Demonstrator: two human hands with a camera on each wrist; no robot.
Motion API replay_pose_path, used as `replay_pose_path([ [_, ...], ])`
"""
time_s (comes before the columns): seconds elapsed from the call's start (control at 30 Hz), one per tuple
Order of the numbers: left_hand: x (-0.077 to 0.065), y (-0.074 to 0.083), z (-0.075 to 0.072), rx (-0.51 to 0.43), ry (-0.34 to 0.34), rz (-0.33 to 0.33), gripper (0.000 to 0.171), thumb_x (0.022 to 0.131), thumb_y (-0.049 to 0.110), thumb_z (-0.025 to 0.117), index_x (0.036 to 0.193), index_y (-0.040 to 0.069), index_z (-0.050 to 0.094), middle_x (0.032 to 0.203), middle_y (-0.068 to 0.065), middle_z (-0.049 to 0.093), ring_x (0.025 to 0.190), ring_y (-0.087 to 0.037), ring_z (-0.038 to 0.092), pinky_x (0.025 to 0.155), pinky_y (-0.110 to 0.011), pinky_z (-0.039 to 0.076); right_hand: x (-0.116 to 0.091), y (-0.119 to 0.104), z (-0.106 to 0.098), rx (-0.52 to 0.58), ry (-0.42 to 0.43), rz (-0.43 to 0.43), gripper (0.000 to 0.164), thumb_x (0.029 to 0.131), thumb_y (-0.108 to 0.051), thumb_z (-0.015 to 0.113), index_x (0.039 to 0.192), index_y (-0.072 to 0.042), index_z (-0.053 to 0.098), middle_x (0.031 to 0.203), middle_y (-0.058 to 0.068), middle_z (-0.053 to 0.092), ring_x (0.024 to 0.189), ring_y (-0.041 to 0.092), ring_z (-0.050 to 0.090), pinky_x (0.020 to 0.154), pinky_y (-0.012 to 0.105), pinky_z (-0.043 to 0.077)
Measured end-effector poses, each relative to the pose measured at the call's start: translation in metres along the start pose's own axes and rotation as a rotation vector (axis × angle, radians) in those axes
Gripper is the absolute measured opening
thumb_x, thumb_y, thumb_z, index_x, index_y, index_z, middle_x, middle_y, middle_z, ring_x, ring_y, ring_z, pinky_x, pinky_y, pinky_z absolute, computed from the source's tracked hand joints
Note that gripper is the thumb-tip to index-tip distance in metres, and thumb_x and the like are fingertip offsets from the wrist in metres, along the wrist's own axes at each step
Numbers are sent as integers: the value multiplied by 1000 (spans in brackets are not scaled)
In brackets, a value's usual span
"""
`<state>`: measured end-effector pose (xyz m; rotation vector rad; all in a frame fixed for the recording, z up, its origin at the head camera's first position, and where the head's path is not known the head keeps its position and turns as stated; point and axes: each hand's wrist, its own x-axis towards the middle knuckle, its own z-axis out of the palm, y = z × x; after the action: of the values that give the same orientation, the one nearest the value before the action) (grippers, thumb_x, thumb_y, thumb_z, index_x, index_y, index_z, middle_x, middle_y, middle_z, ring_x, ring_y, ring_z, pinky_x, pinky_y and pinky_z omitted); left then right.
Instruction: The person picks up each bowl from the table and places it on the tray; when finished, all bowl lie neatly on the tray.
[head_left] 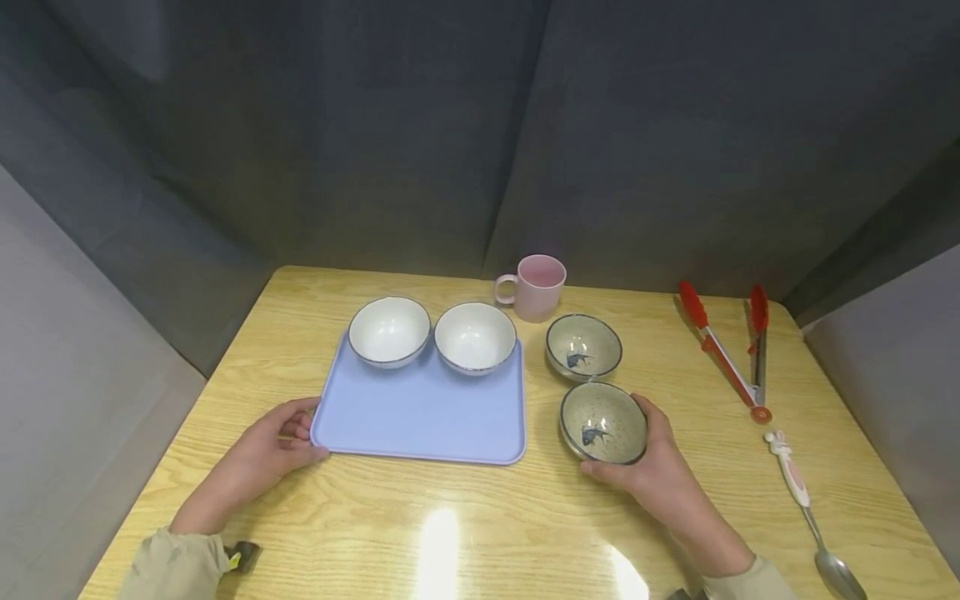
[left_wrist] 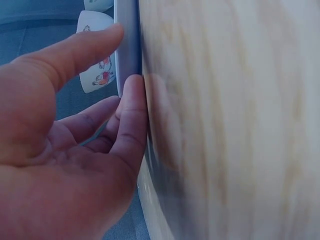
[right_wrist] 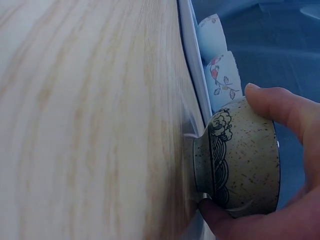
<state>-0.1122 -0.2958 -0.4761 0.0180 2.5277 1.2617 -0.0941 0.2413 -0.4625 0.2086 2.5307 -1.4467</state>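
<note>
A light blue tray [head_left: 420, 417] lies on the table with two white bowls, a left one [head_left: 389, 332] and a right one [head_left: 475, 337], along its back edge. My left hand [head_left: 266, 446] holds the tray's front left corner, thumb at the front edge and fingers along the side. In the left wrist view the thumb [left_wrist: 82, 52] overlaps the tray's rim. My right hand [head_left: 652, 458] grips a speckled beige bowl [head_left: 603, 421] with a blue fish inside, right of the tray. The right wrist view shows its patterned outside and foot close to the tabletop. Just behind stands a matching bowl [head_left: 583, 346].
Behind the tray's right back corner stands a pink mug [head_left: 538, 290], handle to the left. Red-tipped tongs [head_left: 726, 358] lie spread at the back right, with a white-handled spoon [head_left: 806, 500] in front. A dark curtain [head_left: 420, 142] hangs behind the wooden table [head_left: 360, 517].
</note>
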Motion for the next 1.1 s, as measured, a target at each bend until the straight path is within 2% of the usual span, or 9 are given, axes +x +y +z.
replay_pose_path([
  [0.57, 0, -1, -1, 14, -2, 9, 84, 99, 21, 88, 166, -4, 44, 133, -16, 60, 120, -27, 62, 91, -25, 59, -2, -5, 4, -3, 21, -36, 135, 78, -21, 104, 174, 2, 12, 173, 32, 26, 157, 48, 37, 132, 69, 30],
  [0.87, 1, -2, -1, 1, -2, 19, 84, 100, 17, 87, 167, -6, 42, 133, -17, 59, 119, -27, 62, 88, -22, 58, -8, -17, 8, -3, 14, -49, 135, 77, -20, 104, 174, 1, 13, 173, 32, 28, 157, 49, 40, 133, 70, 30],
  [1.1, 1, -1, 0, 9, 7, 23, 83, 99, 17, 88, 166, -7, 43, 132, -16, 60, 119, -27, 62, 88, -21, 58, -12, -26, 14, -5, 10, -72, 132, 77, -18, 104, 173, 1, 16, 172, 31, 29, 155, 50, 43, 130, 68, 35],
])
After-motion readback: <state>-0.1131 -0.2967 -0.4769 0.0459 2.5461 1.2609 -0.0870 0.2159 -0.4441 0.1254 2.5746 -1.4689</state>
